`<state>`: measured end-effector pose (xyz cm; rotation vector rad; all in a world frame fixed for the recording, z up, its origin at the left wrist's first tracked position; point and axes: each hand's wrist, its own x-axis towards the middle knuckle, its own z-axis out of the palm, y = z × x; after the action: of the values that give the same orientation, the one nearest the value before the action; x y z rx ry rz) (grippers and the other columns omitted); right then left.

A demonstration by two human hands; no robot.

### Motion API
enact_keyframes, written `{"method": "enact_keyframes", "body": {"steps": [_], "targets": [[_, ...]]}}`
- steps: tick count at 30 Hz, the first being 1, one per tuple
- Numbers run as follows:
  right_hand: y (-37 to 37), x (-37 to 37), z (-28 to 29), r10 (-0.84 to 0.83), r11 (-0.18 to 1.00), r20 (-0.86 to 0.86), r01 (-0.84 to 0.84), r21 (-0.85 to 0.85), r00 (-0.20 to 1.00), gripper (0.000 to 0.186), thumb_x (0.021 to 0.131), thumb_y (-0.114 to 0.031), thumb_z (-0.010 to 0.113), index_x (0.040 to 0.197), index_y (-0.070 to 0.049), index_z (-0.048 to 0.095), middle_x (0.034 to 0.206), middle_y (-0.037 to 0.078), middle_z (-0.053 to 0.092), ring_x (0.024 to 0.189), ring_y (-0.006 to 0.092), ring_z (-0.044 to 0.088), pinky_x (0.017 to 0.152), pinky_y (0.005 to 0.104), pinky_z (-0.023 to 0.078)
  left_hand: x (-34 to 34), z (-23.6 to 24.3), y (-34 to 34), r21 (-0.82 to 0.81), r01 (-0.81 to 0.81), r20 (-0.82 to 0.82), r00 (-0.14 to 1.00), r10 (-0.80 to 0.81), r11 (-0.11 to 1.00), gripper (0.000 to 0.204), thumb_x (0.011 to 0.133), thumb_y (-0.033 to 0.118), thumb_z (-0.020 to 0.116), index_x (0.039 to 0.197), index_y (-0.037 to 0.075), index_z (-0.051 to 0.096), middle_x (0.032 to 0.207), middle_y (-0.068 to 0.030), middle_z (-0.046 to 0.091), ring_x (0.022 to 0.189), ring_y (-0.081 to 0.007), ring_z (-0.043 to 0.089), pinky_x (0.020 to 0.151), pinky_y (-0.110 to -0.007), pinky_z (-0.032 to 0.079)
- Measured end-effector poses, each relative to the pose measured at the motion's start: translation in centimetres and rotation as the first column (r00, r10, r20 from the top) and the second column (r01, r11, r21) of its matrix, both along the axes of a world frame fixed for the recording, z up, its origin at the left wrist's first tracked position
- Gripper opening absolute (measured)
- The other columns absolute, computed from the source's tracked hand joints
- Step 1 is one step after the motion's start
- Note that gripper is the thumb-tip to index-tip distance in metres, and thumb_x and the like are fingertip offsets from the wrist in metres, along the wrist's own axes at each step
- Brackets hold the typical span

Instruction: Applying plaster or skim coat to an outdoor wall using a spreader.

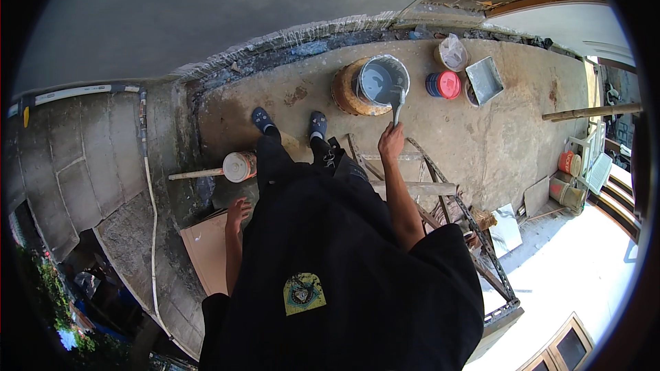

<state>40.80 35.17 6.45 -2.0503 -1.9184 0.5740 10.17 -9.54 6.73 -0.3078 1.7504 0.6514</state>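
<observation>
The right hand (391, 141) grips a brush (397, 102); its long axis points forward, tip apparently inside the bucket (393, 67). The left hand (238, 214) hangs empty, fingers loosely parted.

You've got sun glare on lower-rt floor (550, 251), dim upper-lt wall (227, 14); fisheye bends edges, corners blk.
</observation>
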Motion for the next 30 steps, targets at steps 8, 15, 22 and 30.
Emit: {"method": "enact_keyframes", "body": {"steps": [8,15,22,30], "targets": [[0.6,0.0,-0.3,-0.008,0.981,0.091,0.026,-0.192,0.996,0.027,0.09,-0.031,0.043,0.089,-0.003,0.043,0.077,0.028,0.058,0.074,0.047,0.056,0.063,0.054,0.043,-0.7,0.0,0.1,0.021,0.031,-0.011,0.999,-0.03,0.999,0.05,0.092,0.045,0.039,0.124,0.007,0.045,0.114,-0.0144,0.055,0.105,-0.0279,0.054,0.092,-0.046,0.039],[0.7,-0.1,-0.6,0.018,0.999,0.087,-0.015,-0.031,0.996,0.025,0.091,-0.03,0.043,0.091,-0.004,0.043,0.075,0.027,0.057,0.07,0.046,0.055,0.06,0.0536,0.041,-1.3,-1.0,-0.2,0.064,-0.009,0.0,1.0,0.009,0.998,0.052,0.091,0.047,0.042,0.125,0.007,0.044,0.114,-0.0137,0.056,0.104,-0.0269,0.055,0.092,-0.046,0.038],[0.7,1.8,-2.3,0.018,0.988,-0.032,-0.022,-0.154,0.999,0.021,0.084,-0.017,0.049,0.091,0.003,0.047,0.077,0.03,0.056,0.076,0.0472,0.055,0.066,0.0524,0.041,-0.9,0.5,2.6,0.004,0.002,-0.024,1.0,-0.002,1.0,0.035,0.094,0.031,0.039,0.119,0.009,0.05,0.108,-0.0111,0.06,0.095,-0.0229,0.059,0.085,-0.04,0.044],[-0.2,1.6,-4.1,0.124,0.991,-0.041,-0.126,-0.049,0.991,0.02,0.082,-0.014,0.049,0.093,0.003,0.047,0.077,0.03,0.056,0.075,0.0464,0.055,0.065,0.0508,0.043,-1.2,1.5,2.7,0.094,-0.056,-0.079,0.995,0.063,0.994,0.032,0.092,0.031,0.043,0.114,0.01,0.051,0.106,-0.0141,0.059,0.091,-0.0274,0.06,0.081,-0.044,0.043]]}}
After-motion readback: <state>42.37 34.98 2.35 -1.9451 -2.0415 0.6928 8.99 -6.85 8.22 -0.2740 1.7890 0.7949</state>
